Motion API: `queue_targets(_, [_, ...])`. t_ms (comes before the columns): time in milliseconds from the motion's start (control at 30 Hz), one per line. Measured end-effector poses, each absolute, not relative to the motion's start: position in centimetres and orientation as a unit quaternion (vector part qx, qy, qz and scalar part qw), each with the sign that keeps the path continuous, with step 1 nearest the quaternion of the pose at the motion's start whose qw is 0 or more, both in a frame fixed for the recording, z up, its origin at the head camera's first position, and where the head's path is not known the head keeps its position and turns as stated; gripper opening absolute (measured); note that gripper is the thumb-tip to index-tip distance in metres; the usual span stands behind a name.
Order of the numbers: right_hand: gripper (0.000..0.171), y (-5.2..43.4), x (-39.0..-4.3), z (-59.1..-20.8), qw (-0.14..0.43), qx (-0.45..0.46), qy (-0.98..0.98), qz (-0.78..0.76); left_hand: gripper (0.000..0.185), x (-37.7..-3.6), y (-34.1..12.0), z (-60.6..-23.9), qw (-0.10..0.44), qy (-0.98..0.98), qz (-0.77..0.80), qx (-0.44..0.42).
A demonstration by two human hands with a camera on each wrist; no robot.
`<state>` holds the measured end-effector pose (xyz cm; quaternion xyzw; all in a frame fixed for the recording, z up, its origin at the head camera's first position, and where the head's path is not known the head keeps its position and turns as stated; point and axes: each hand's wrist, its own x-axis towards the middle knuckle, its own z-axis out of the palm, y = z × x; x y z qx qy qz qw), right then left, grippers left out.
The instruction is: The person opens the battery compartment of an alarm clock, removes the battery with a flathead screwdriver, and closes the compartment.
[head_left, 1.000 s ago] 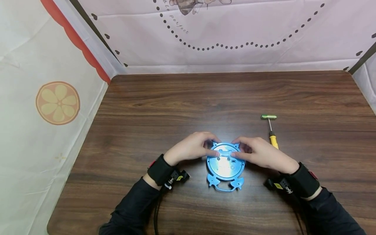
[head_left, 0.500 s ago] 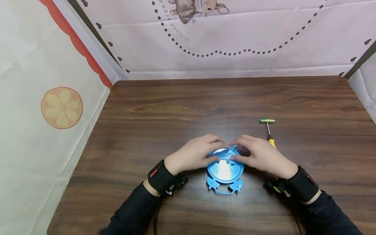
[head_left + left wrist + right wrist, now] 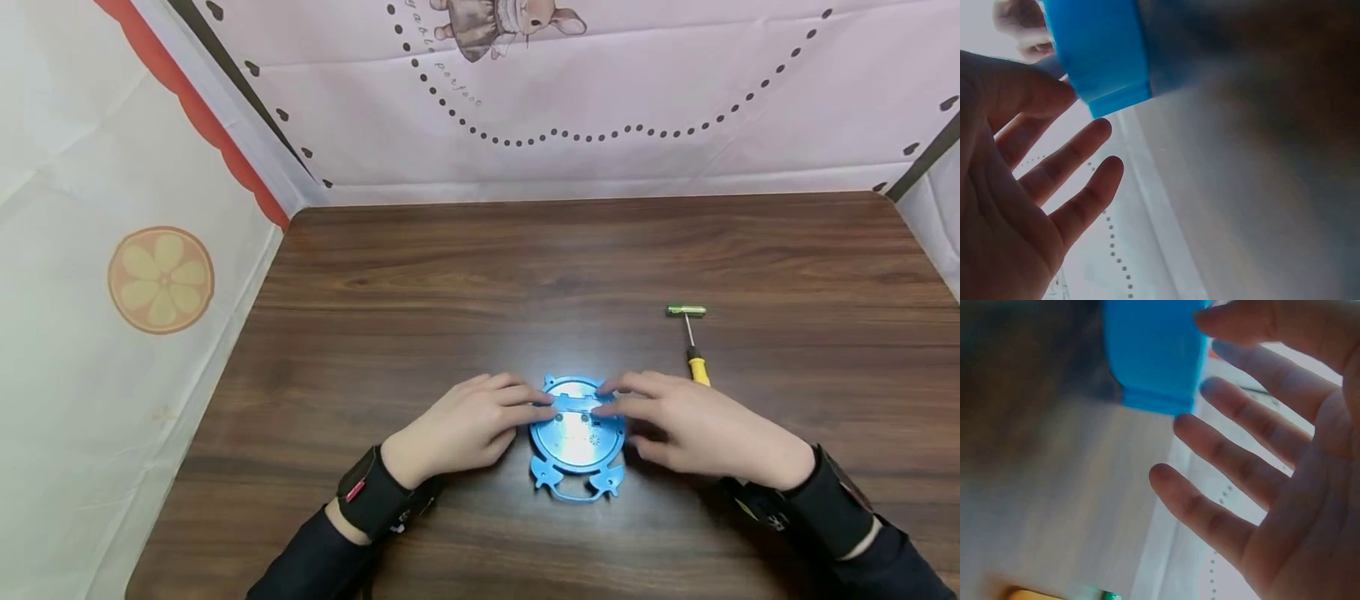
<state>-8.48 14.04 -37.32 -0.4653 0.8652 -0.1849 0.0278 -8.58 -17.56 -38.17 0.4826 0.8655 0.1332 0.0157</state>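
Observation:
A blue round plastic case [image 3: 573,442] with small ears and feet lies on the table, its back with a cover panel and two screw holes facing up. It looks like a toy-shaped clock. My left hand [image 3: 468,425] reaches over its left edge, fingers fairly straight and fingertips at the panel. From the other side, my right hand [image 3: 693,425] has its extended fingers over the right edge. In the wrist views the blue side wall [image 3: 1100,50] stands near the thumbs, and neither hand grips it.
A yellow-handled screwdriver [image 3: 697,367] lies behind the right hand, a green cylinder [image 3: 686,310] like a battery at its tip. The brown wooden table [image 3: 420,275] ends at white printed cloth walls [image 3: 615,92] behind and at the left.
Both hands had thumbs on the panel and fingers at the case's top edge. They have drawn apart and toward me, loosening, fingers now on top. The case stays nearly in place.

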Motion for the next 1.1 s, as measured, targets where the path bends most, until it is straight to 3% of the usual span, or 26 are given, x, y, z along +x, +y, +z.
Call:
queue_targets(167, [0.062, 14.0, -7.5, -38.7, -0.007, -0.476, 0.860, -0.183, 0.043, -8.1, -17.7, -38.9, 0.020, 0.863, 0.152, 0.481])
queue_targets(400, [0.063, 13.8, -7.2, -39.8, -0.054, -0.475, 0.859, -0.184, 0.055, -8.0, -17.3, -38.8, 0.010, 0.868, 0.110, 0.485])
queue_targets(933, [0.060, 14.0, -7.1, -39.6, -0.024, -0.473, 0.847, -0.240, 0.058, -7.8, -18.0, -38.5, -0.006, 0.855, 0.136, 0.501])
queue_targets(1100, [0.058, 14.0, -7.1, -39.3, -0.011, -0.480, 0.841, -0.252, 0.059, -8.0, -18.4, -38.3, 0.018, 0.848, 0.166, 0.503])
